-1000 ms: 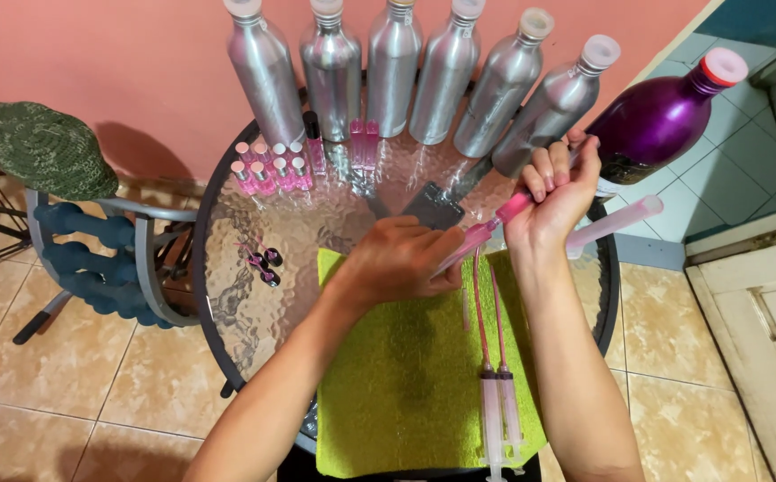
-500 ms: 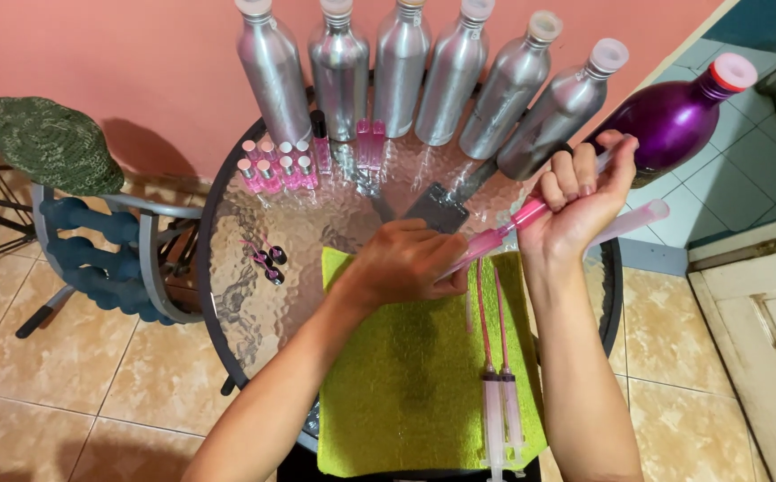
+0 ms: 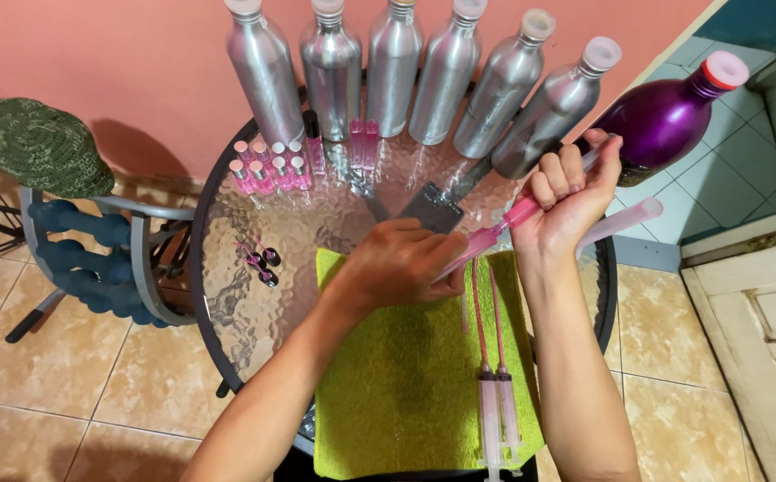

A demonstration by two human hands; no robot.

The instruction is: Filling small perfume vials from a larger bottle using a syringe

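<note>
the right hand (image 3: 569,192) is fisted around a pink-filled syringe (image 3: 501,226) whose tip runs down-left into the left hand (image 3: 403,265), curled shut over something hidden, while six capped silver bottles (image 3: 446,76) stand beyond both hands, contents unseen.

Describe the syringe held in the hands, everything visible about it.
The syringe is a clear plastic barrel filled with pink liquid, tilted so its tip end points down-left and its plunger end up-right. The right hand wraps around the upper barrel, thumb near the plunger top. The left hand covers the lower tip, hiding whatever it meets. It is held above the round glass table, over the far edge of the green towel, in front of the silver bottles.
</note>
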